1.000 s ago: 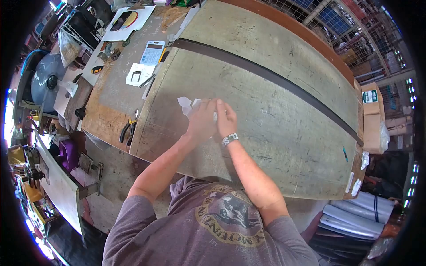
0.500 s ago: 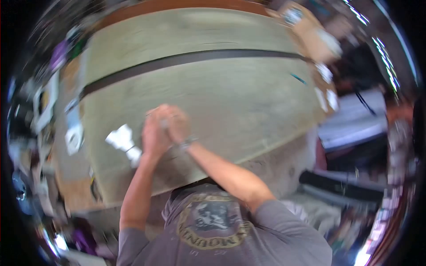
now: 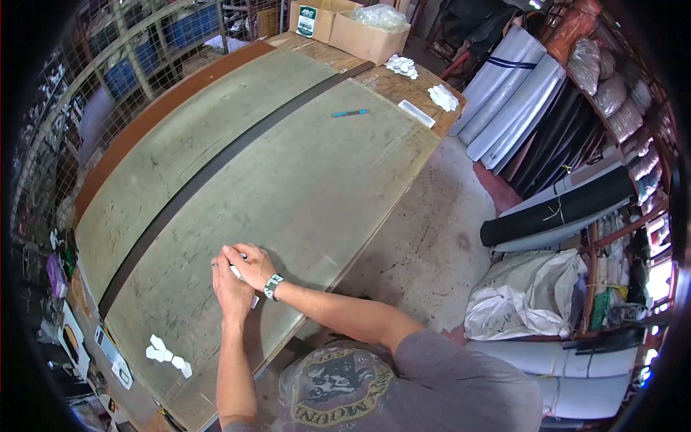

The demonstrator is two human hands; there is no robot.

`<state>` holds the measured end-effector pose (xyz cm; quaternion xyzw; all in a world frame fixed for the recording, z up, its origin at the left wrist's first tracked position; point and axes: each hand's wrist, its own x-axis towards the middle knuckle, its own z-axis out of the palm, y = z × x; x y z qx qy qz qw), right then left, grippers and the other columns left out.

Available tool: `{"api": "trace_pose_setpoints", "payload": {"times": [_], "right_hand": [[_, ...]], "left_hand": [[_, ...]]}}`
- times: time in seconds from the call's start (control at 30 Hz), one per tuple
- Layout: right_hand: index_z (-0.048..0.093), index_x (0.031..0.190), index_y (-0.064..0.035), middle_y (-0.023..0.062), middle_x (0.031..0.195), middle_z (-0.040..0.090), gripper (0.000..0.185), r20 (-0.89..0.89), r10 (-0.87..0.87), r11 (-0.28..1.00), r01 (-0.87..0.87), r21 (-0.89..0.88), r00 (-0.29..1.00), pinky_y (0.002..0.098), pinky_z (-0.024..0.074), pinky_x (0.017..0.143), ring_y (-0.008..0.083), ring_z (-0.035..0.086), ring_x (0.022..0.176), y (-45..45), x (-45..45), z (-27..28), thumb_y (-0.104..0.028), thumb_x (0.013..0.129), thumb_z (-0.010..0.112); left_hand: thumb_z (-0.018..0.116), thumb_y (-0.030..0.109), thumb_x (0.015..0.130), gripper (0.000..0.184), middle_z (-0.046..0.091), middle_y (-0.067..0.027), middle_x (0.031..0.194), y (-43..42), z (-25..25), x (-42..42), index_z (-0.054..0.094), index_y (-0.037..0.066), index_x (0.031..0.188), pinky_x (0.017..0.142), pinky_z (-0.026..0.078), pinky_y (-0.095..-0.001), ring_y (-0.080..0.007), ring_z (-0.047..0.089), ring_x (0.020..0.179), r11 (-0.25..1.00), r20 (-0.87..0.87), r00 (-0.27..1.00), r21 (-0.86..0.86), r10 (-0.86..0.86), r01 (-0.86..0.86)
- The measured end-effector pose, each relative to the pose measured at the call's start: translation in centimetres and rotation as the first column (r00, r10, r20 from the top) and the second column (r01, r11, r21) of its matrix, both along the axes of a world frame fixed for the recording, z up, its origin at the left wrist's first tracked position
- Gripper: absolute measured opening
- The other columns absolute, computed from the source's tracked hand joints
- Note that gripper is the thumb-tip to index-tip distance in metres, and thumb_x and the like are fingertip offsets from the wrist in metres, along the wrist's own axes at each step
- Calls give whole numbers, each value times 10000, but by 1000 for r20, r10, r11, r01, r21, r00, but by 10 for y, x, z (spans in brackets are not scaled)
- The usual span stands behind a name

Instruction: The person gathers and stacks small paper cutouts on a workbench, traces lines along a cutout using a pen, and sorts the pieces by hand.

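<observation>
Over the worn green-grey tabletop, my left hand and my right hand are clasped together. Small white pieces show between the palms, and a white edge also pokes out below, near the right wrist. Most of what they hold is hidden by the fingers. To the left of my hands, several flat white many-sided pieces lie loosely on the table.
A dark strip runs along the table. Farther off lie a slim teal-and-dark tool, white piece piles, a white tray and cardboard boxes. Rolled sheets stand right of the table.
My view has swung towards the right, bringing the boxes and rolls into clear sight. Both hands stay clasped together, and the loose white pieces remain on the table to their left.
</observation>
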<state>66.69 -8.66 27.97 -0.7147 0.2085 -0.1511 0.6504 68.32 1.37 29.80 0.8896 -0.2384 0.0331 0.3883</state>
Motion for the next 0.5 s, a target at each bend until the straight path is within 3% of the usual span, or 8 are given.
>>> {"api": "trace_pose_setpoints", "payload": {"times": [0.1,0.13,0.27,0.5], "right_hand": [[754,1078,-29,224,1028,732,543,-57,42,999,-42,9,997,446,551,865,365,708,970,-64,-21,3,-540,1018,584],[753,1087,-31,229,1058,734,563,14,4,999,-5,38,1000,446,554,855,370,714,954,-83,-28,1,-562,1010,584],[741,1073,-20,231,1064,733,620,-88,-28,999,31,37,996,446,551,855,379,712,966,-173,-56,-2,-612,990,579],[730,1053,-12,236,1065,728,612,-94,-157,987,160,29,983,451,545,850,401,702,973,-321,-86,-12,-602,996,578]], "left_hand": [[761,134,868,531,631,-224,1180,-62,2,-22,554,4,1340,934,503,-518,-443,608,1122,1000,6,1000,15,-3,3],[768,133,861,528,635,-223,1158,-84,1,-28,560,1,1327,926,502,-517,-444,610,1106,1000,48,999,19,-9,8],[783,142,851,537,638,-224,1159,-173,3,-52,561,5,1320,940,496,-521,-441,603,1128,996,-16,997,-28,-82,81],[778,158,861,519,641,-245,1163,-324,3,-72,570,8,1312,950,495,-528,-458,594,1131,974,-18,974,-26,-227,227]]}}
